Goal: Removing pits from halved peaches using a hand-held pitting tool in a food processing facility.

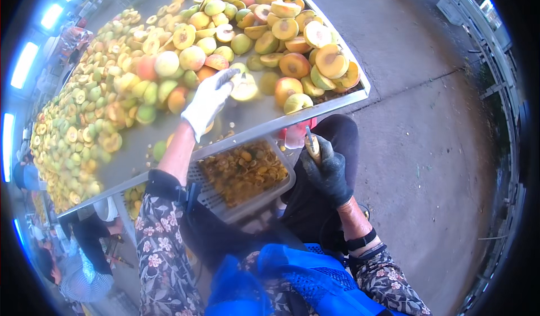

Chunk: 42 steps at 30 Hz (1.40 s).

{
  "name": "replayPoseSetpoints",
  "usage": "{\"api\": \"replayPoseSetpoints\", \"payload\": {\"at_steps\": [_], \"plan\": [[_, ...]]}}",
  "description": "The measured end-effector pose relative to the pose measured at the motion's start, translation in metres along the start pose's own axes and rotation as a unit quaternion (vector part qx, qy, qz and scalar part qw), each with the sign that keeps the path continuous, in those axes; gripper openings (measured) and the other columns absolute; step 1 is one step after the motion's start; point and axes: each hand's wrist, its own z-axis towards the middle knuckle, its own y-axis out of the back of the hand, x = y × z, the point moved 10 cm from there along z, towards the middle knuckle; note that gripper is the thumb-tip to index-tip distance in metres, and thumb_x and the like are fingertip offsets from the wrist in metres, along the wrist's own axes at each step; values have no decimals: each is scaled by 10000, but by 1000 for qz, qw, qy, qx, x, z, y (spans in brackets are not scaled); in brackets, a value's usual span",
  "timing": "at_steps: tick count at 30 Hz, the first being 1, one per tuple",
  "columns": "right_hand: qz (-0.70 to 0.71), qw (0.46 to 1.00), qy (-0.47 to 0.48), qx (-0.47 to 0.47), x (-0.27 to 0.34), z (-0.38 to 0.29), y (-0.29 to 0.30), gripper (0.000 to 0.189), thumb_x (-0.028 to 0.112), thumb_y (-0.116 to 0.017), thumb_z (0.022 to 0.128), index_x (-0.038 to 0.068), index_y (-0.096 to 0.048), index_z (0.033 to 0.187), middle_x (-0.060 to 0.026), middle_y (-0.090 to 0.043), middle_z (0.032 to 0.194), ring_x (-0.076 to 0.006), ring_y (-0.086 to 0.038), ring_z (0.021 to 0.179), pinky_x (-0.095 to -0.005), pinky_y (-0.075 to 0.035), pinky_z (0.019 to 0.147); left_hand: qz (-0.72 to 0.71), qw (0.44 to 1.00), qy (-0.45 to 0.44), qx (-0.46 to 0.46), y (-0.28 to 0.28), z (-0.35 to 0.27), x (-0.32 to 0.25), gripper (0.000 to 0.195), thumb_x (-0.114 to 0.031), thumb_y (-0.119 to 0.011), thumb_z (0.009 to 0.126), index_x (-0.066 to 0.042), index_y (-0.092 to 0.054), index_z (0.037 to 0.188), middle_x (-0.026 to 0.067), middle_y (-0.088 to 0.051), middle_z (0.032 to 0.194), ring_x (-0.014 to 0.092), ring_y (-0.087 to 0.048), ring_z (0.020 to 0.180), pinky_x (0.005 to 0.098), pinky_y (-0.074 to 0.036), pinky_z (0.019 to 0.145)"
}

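My left hand, in a white glove with greyed fingertips, reaches over the metal table. Right at its fingertips is a blurred yellow peach half; whether the fingers grip it or only touch it, I cannot tell. Beyond lie whole peaches and a heap of cut halves, some showing their pits. My right hand, gloved in dark grey, is closed around the wooden handle of a small pitting tool. Its narrow metal blade points up, just outside the table's edge.
Under the table edge, a pale plastic crate holds peach scraps. A red container sits by my knee. Another crate with fruit stands further left. Other people are along the left side. Concrete floor spreads rightward.
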Motion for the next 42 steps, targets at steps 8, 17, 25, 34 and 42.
{"api": "replayPoseSetpoints", "payload": {"at_steps": [8,17,25,34,42], "plan": [[6,1000,-8,13,-1,-1,2,440,107,-716,814,44,-559,1220,-173,-676,877,-322,-696,764,-372,-545,662,466,878,-97,60,14,-21,-21,350,-100,-575,861,-104,-639,1205,139,-637,1168,294,-600,1082,394,-487,931],[-7,1000,-9,14,-3,1,-2,437,99,-725,798,41,-569,1201,-162,-677,865,-318,-692,725,-364,-542,627,493,822,-266,103,-48,43,-22,542,-17,-513,855,-144,-488,1382,139,-442,1424,332,-461,1267,415,-402,1057],[-6,1000,1,10,-3,5,1,431,87,-725,791,39,-575,1192,-157,-673,833,-311,-689,697,-362,-540,617,554,806,-166,127,-7,0,2,410,-69,-507,888,-153,-568,1285,124,-416,1458,362,-418,1315,476,-337,1099],[1,1000,5,28,-5,3,-4,456,10,-701,808,5,-553,1239,-104,-662,835,-203,-690,736,-289,-531,689,299,937,-105,149,-28,-7,-48,531,-88,-574,877,-122,-476,1397,127,-506,1386,307,-465,1259,411,-372,1082],[1,1000,8,14,-4,4,-2,446,114,-727,795,46,-577,1210,-147,-677,904,-297,-694,740,-353,-541,644,381,893,-191,145,-75,35,-20,725,-84,-609,835,-124,-307,1493,151,-438,1432,346,-447,1269,433,-365,1083]]}}
